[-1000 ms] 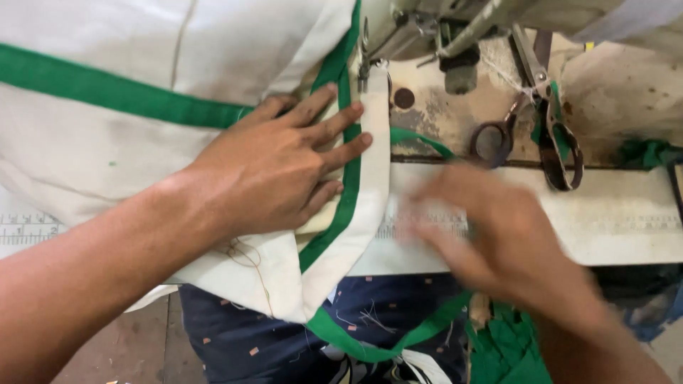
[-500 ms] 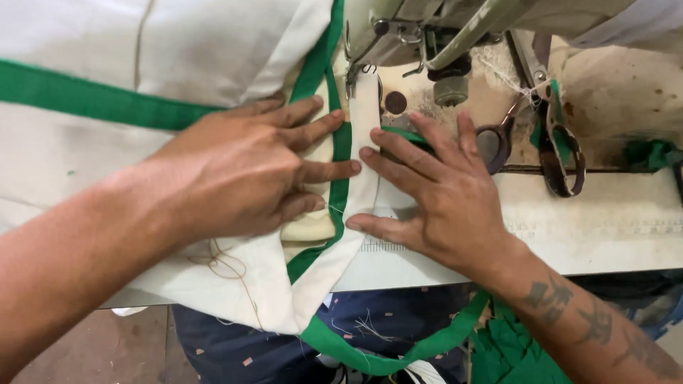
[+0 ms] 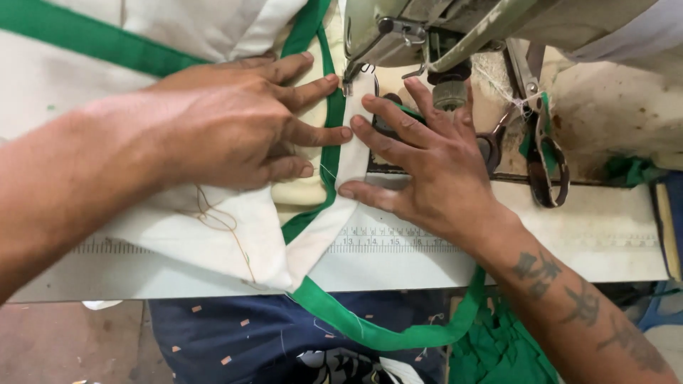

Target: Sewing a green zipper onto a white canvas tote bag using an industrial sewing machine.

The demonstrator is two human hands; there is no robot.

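Note:
My left hand lies flat, fingers spread, on white cloth edged with green binding tape. My right hand presses flat on the cloth's right edge, fingertips beside the tape, just in front of the sewing machine's presser foot. The cloth's edge runs up under the grey-green sewing machine head. A loose loop of the green tape hangs off the table's front edge. Neither hand grips anything; both only press down.
Scissors with green scraps lie on the machine bed to the right. A ruler strip runs along the white table's front. Green fabric is piled below. Dark patterned cloth covers my lap.
My right hand came in from the lower right and settled flat on the cloth by the needle. Both hands and the cloth have shifted up towards the presser foot.

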